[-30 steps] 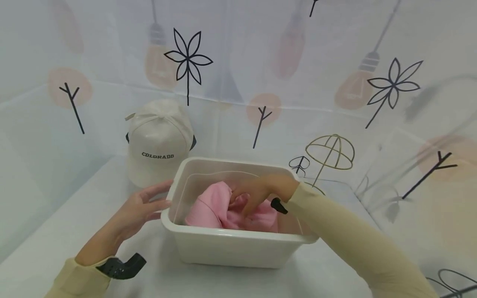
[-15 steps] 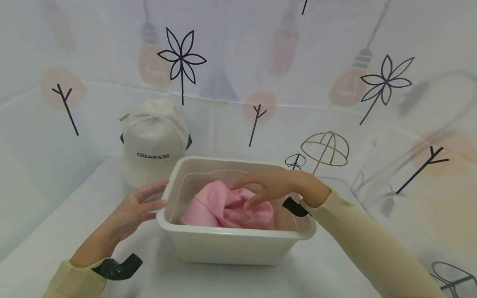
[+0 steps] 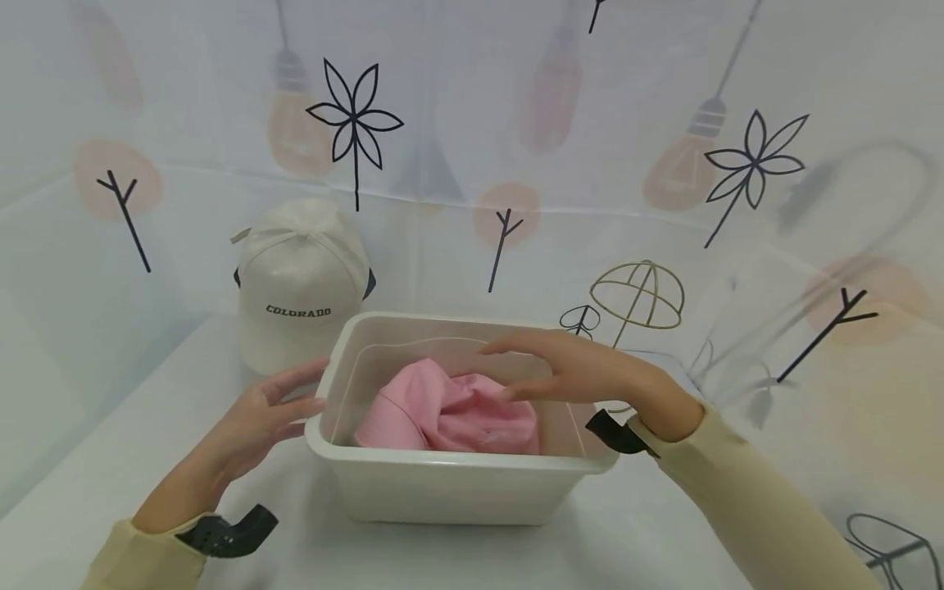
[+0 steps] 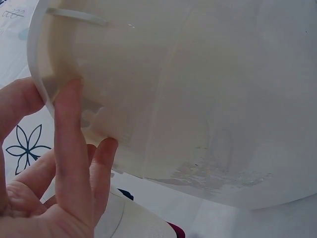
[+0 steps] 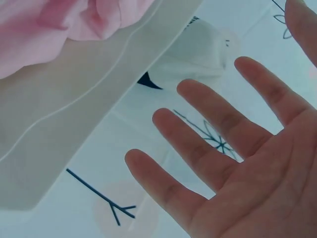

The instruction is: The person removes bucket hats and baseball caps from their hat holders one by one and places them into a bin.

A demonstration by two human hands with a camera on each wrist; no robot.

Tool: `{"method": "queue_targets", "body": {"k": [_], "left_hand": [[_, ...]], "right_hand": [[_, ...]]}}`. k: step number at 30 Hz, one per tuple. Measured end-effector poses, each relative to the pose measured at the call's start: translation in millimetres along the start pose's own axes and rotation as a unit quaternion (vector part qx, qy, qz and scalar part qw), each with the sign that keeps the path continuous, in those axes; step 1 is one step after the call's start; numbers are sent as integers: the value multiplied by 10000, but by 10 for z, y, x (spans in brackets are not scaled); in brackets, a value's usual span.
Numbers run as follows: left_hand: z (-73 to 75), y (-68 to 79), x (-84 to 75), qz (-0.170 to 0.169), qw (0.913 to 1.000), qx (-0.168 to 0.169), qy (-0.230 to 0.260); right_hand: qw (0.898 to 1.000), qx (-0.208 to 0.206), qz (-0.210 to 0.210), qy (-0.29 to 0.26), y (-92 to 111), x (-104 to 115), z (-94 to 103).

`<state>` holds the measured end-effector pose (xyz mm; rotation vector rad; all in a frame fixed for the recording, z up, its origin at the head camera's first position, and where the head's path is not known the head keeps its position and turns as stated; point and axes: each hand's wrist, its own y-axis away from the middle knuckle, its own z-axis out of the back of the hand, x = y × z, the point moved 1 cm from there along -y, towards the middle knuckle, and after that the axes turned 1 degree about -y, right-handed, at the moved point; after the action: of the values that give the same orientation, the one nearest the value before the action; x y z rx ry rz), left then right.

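A white plastic tub (image 3: 450, 492) stands on the white table. Inside lies a crumpled pink cloth item (image 3: 465, 414) with a curved seam, shaped much like a cap. My left hand (image 3: 254, 426) is at the tub's left end; in the left wrist view its fingertips (image 4: 107, 148) touch the tub's outer wall under the rim, loosely extended. Over the tub's right side hovers my right hand (image 3: 583, 369), fingers spread and nothing in it. The right wrist view shows that palm and its straight fingers (image 5: 203, 153) apart from the pink cloth.
Behind the tub, at the back left, a white cap (image 3: 302, 287) lettered COLORADO sits on a rounded support. A printed fabric backdrop (image 3: 442, 131) with flowers, bulbs and twigs hangs along the back and sides. White tabletop (image 3: 243, 549) extends in front of the tub.
My right hand has let go of the pink cloth, lifted out of it and drawn to the right with fingers straightened. The left hand stays at the tub's left end.
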<state>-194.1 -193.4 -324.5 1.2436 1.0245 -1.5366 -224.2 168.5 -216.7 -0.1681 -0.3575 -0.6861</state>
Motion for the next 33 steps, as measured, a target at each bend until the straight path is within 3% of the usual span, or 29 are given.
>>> {"method": "queue_targets", "body": {"k": [8, 26, 33], "left_hand": [[2, -9, 11, -5, 10000, -7, 37], [3, -3, 14, 20, 10000, -32, 31], [6, -6, 12, 33, 10000, -31, 24]], "right_hand": [[9993, -346, -104, -45, 221, 23, -8], [9933, -1121, 179, 191, 587, -137, -220], [9887, -1482, -228, -27, 719, -234, -314]]}}
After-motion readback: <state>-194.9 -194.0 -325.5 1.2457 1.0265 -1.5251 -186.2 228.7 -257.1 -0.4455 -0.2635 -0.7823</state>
